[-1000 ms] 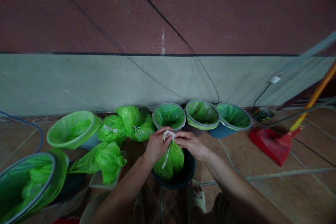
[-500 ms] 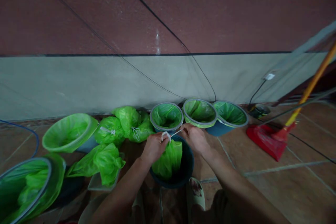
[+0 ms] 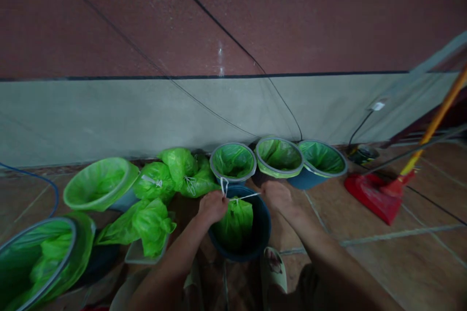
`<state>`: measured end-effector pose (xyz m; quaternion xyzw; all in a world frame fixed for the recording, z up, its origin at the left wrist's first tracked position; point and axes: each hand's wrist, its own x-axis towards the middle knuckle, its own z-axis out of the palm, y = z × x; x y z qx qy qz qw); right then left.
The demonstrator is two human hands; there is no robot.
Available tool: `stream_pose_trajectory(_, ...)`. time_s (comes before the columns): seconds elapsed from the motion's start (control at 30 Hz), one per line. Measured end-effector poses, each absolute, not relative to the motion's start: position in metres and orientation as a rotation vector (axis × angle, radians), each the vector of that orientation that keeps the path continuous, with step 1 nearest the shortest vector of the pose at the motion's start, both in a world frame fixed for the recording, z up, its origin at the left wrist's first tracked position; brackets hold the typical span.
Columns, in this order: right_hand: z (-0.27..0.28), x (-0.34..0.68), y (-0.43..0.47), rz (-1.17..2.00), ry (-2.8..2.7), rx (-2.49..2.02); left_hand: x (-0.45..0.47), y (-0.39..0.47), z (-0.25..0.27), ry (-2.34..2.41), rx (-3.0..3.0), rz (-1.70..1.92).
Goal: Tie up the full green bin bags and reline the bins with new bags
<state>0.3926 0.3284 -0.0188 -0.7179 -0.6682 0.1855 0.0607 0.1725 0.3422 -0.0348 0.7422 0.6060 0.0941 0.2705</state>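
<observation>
A green plastic bag [image 3: 235,223] sits inside a dark blue bin [image 3: 265,221] in front of my feet, its neck gathered at the top. A white drawstring [image 3: 245,197] runs taut across the bag's neck. My left hand [image 3: 213,205] is closed on one end of it, and a small white loop stands up above those fingers. At the other end, my right hand [image 3: 277,197] pinches the string, just beyond the bin's right rim.
Three bins with green liners, including a middle one [image 3: 279,156], stand along the wall. Tied green bags [image 3: 178,165] and two more lined bins [image 3: 100,182] are to the left. A red dustpan [image 3: 375,197] lies right, beside a cable.
My hands have drawn apart and slightly down, stretching the white string straight across the bag's neck. The bag's top now sits lower in the bin.
</observation>
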Motion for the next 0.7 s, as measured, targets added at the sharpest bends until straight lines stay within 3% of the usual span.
stream_pose_trajectory(0.2, -0.009, 0.388, 0.332, 0.692, -2.022, -1.967, 0.185, 0.349, -0.038, 1.288, 1.193, 0.564)
stream_pose_trajectory(0.33, -0.005, 0.385, 0.336, 1.097, -1.801, -1.541, 0.193, 0.346, -0.037, 1.132, 0.897, 0.717)
stream_pose_trajectory(0.47, -0.001, 0.380, 0.334, 1.473, -1.615, -1.332, 0.193, 0.345, -0.036, 0.999, 0.938, 0.736)
stream_pose_trajectory(0.7, 0.005, 0.370, 0.329, 1.646, -1.341, -1.260, 0.198, 0.339, -0.038, 0.921, 1.323, 0.616)
